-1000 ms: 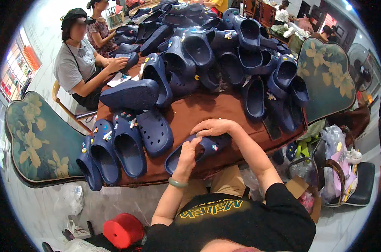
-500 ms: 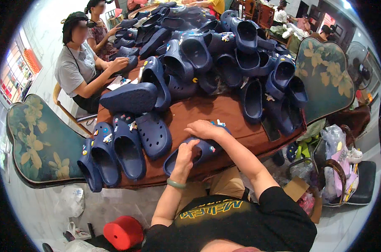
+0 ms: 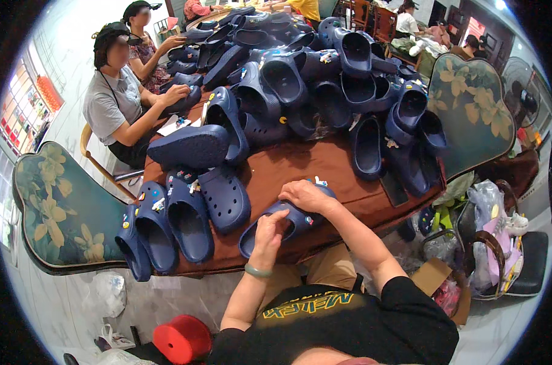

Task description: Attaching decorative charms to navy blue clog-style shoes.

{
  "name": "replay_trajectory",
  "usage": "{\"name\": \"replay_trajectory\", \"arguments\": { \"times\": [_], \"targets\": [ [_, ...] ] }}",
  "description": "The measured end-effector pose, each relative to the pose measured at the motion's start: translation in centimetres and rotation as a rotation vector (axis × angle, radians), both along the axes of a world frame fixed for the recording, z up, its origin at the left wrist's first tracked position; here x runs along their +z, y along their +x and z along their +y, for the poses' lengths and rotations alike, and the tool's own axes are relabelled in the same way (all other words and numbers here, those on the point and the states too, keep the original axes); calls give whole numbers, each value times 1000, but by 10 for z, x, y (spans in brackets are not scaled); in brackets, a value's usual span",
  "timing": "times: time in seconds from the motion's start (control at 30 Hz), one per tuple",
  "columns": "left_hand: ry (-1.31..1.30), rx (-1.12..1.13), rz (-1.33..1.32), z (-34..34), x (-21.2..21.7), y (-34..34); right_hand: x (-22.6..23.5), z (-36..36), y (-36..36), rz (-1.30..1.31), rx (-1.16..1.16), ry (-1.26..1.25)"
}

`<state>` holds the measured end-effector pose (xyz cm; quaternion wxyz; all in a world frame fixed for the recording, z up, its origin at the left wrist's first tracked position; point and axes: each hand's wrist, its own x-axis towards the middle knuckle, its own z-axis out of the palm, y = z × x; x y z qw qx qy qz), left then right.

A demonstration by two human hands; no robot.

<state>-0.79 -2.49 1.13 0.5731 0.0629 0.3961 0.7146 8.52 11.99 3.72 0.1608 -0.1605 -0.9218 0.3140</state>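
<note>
A dark blue clog (image 3: pixel 286 220) lies at the near edge of the brown tabletop (image 3: pixel 300 167), right in front of the person. It is a soft, rounded shoe with little holes and small bright charms stuck on it. Its open side faces up. The left hand (image 3: pixel 270 234) has its grip closed on the near end of the clog. The right hand (image 3: pixel 306 196) presses on the far end, fingers curled over it. Four more blue clogs (image 3: pixel 184 213) lie in a row just to the left. A big pile of clogs (image 3: pixel 324 79) sits farther back.
</note>
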Motion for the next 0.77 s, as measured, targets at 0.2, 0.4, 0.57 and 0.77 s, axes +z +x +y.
{"name": "replay_trajectory", "arguments": {
  "times": [0.2,0.4,0.57,0.77],
  "targets": [
    [39,-3,-26,2,-9,-5,-2,-1,-9,-30,-82,67],
    [-18,-78,50,0,2,-3,-24,19,-22,273,-221,15],
    [146,-239,868,-9,41,26,-13,23,-7,393,-388,-646],
    [-94,-336,1027,-9,24,15,-10,50,27,281,-605,-6]
  ]
}}
